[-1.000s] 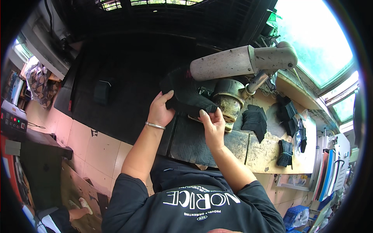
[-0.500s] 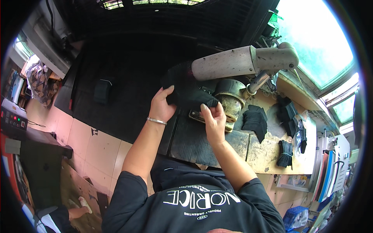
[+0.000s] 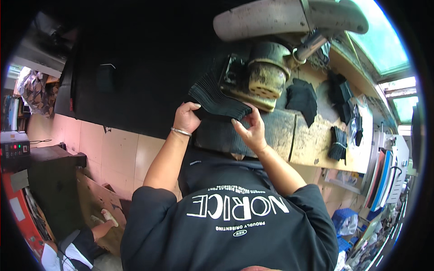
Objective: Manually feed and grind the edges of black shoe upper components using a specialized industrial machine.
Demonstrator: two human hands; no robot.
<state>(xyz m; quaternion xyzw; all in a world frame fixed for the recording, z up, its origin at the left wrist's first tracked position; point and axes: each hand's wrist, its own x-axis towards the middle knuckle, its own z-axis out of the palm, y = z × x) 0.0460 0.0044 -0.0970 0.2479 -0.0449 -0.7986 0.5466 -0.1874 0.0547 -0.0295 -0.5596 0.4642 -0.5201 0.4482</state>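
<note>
Both hands are up on a fanned stack of thin black pieces (image 3: 218,97), held just above the near edge of the desk (image 3: 312,144). The left hand (image 3: 186,118), with a thin metal bracelet (image 3: 181,131) at the wrist, grips the stack from its 7 o'clock side, fingers curled onto the lower edge. The right hand (image 3: 251,131) pinches the stack's 4 o'clock corner, thumb and fingertips closed on the ends of the pieces. The stack is tilted, running from 10 o'clock down to 4 o'clock, and its layers show as fine ridges along the edge.

Directly at 1 o'clock from the stack, almost touching it, stands a worn yellowish machine head (image 3: 266,74) on a grimy base plate, and above that a long pale grey arm (image 3: 289,18) of the machine stretches across at 12 o'clock. A dark ribbed mat (image 3: 275,131) lies on the desk under the hands.

Out at 3 o'clock from the hands, well apart, a loose black piece (image 3: 302,98) lies on the wood, and farther along a small bundle of black pieces (image 3: 338,142) sits near the desk's edge. More dark pieces (image 3: 341,92) lie toward 2 o'clock.

At 7 o'clock, down on the floor, another person (image 3: 77,239) is seated low, only partly in sight.
</note>
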